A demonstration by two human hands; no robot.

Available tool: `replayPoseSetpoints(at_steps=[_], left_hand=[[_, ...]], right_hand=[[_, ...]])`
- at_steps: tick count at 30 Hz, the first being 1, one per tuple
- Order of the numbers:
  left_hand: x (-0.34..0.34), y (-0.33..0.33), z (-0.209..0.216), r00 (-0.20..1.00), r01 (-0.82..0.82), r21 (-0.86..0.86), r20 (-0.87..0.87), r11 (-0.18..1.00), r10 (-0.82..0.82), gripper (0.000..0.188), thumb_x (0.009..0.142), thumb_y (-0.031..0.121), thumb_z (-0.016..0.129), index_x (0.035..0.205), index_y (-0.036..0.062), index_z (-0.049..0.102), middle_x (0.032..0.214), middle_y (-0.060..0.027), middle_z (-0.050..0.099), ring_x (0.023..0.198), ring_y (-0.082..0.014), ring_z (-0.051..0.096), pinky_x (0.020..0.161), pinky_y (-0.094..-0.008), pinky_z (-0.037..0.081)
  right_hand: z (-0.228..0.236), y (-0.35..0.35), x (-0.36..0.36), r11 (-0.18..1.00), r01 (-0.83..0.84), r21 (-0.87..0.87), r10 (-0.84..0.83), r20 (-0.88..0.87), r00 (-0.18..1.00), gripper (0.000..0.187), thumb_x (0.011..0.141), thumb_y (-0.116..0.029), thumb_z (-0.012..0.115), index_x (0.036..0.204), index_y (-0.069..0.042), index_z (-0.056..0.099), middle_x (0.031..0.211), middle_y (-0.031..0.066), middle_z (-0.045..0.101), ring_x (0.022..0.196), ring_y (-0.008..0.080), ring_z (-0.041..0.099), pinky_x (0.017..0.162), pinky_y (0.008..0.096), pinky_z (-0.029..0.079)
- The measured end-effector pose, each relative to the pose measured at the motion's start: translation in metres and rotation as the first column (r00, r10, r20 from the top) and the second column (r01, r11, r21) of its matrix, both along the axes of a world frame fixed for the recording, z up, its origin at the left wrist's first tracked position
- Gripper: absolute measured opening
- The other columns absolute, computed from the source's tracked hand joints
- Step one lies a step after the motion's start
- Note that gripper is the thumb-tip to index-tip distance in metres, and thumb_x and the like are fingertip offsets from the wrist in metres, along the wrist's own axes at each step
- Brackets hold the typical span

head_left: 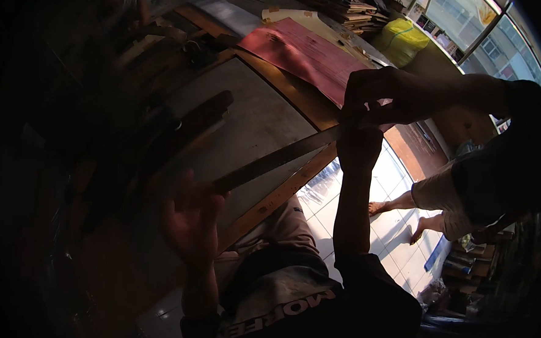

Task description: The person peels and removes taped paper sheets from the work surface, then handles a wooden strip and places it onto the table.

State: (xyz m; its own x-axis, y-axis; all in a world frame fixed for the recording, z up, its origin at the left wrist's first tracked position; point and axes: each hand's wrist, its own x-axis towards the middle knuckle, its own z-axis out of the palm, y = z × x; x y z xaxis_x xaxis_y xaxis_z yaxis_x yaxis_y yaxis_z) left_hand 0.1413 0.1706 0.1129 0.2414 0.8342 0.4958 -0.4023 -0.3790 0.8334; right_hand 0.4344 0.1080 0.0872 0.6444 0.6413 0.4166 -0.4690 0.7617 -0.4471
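A long, thin, flat strip (277, 160) slants above the pale board, its right end higher in view; in the shadow I cannot tell its exact kind. My right hand (360, 146) is closed round its right end. My left hand (191, 223) is at the other end, palm up with fingers apart; the strip's tip seems to touch or pass just behind the fingertips. Another person's hand (378, 95) reaches in from the right, close over my right hand, with its fingers at the strip's end. What those fingers grip is too dark to make out.
The pale board (255, 104) lies on a wood-edged table; a dark long-handled object (206, 113) rests on it. Behind are a red sheet (307, 54), stacked boards (352, 14) and a yellow bag (402, 41). The other person (490, 174) stands barefoot on white tiles (389, 236).
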Motion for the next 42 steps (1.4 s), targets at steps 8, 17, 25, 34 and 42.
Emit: replayPoseSetpoints(at_steps=[8, 17, 25, 34, 42], left_hand=[[-0.012, 0.015, 0.014, 0.997, -0.007, -0.180, -0.081, 0.984, -0.007, 0.024, 0.086, 0.007, 0.070, 0.105, -0.0036, 0.061, 0.097, -0.0084, 0.063, 0.088, -0.0150, 0.062, 0.075, -0.0294, 0.055], [-0.023, 0.019, 0.013, 0.977, -0.146, 0.041, -0.148, 0.988, 0.151, 0.016, 0.086, 0.000, 0.068, 0.101, -0.0013, 0.065, 0.094, -0.0056, 0.062, 0.088, -0.0111, 0.058, 0.078, -0.0233, 0.046], [-0.035, 0.018, 0.015, 0.957, -0.209, 0.121, -0.177, 0.970, 0.228, 0.010, 0.086, -0.002, 0.066, 0.095, -0.0011, 0.065, 0.093, -0.0080, 0.064, 0.087, -0.0128, 0.060, 0.078, -0.0242, 0.047], [-0.108, 0.008, 0.018, 0.874, -0.277, 0.052, -0.402, 0.959, 0.274, 0.015, 0.084, -0.002, 0.068, 0.099, -0.0004, 0.066, 0.092, -0.0090, 0.070, 0.088, -0.0148, 0.067, 0.080, -0.0257, 0.051], [-0.164, 0.019, 0.001, 0.628, -0.365, 0.272, -0.635, 0.890, 0.451, 0.021, 0.078, -0.005, 0.069, 0.098, 0.0006, 0.064, 0.087, -0.0130, 0.070, 0.079, -0.0222, 0.070, 0.068, -0.0309, 0.057]], right_hand=[[0.001, 0.022, -0.017, 0.990, -0.124, -0.065, 0.126, 0.027, 0.992, 0.032, 0.097, -0.023, 0.051, 0.124, -0.006, 0.049, 0.101, 0.0044, 0.055, 0.086, 0.0164, 0.055, 0.073, 0.0295, 0.049], [-0.011, 0.035, -0.018, 0.980, 0.055, -0.193, -0.019, 0.185, 0.982, 0.022, 0.095, -0.017, 0.053, 0.111, -0.002, 0.056, 0.100, 0.0082, 0.058, 0.086, 0.0182, 0.060, 0.072, 0.0302, 0.052], [-0.016, 0.038, -0.020, 0.970, -0.042, -0.240, 0.126, 0.345, 0.930, 0.024, 0.095, -0.008, 0.053, 0.118, -0.003, 0.051, 0.109, 0.0080, 0.056, 0.100, 0.0194, 0.055, 0.086, 0.0325, 0.048], [-0.018, 0.063, -0.077, 0.923, -0.272, -0.273, 0.320, 0.148, 0.936, 0.025, 0.094, -0.011, 0.057, 0.117, -0.006, 0.049, 0.099, 0.0109, 0.062, 0.081, 0.0237, 0.062, 0.078, 0.0395, 0.051], [-0.010, 0.048, -0.132, 0.970, -0.023, -0.241, 0.143, 0.496, 0.856, 0.015, 0.091, -0.006, 0.059, 0.105, -0.006, 0.054, 0.089, 0.0130, 0.064, 0.069, 0.0242, 0.065, 0.073, 0.0428, 0.055]])
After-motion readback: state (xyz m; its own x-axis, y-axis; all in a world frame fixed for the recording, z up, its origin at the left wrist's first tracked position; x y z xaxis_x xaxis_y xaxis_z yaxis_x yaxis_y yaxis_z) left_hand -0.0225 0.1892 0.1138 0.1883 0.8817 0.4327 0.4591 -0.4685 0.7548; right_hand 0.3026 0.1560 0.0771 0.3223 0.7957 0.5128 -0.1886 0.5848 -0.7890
